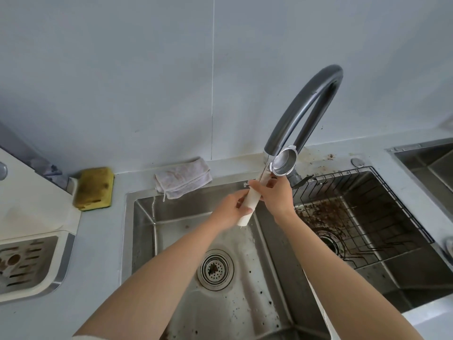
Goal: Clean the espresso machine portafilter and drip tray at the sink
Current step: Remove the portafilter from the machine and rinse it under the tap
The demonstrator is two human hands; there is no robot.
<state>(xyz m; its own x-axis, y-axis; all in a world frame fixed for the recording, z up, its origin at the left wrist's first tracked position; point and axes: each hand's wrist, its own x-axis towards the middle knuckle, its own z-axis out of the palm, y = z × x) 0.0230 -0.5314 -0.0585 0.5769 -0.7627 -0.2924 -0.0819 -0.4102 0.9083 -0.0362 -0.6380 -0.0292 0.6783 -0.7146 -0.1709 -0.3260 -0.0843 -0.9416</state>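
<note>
Portafilter (284,161): polished bright metal head, matt cream plastic handle. Faucet (306,106), at 12 o'clock of the sink (144,217): dark satin metal. Sink: brushed stainless steel, speckled with dark grit. Rack (367,182), 3 o'clock: black coated wire. Sponge (94,188), 10 o'clock: porous yellow foam, stained. Cloth (182,180), 11 o'clock: soft pale fabric. Drip tray (36,249), 8 o'clock: cream plastic, glossy metallic rim. Bench (103,253): matt pale grey.

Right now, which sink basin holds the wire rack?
The middle basin, strewn with coffee grounds, holds the rack; the left basin and far-right basin show none.
</note>
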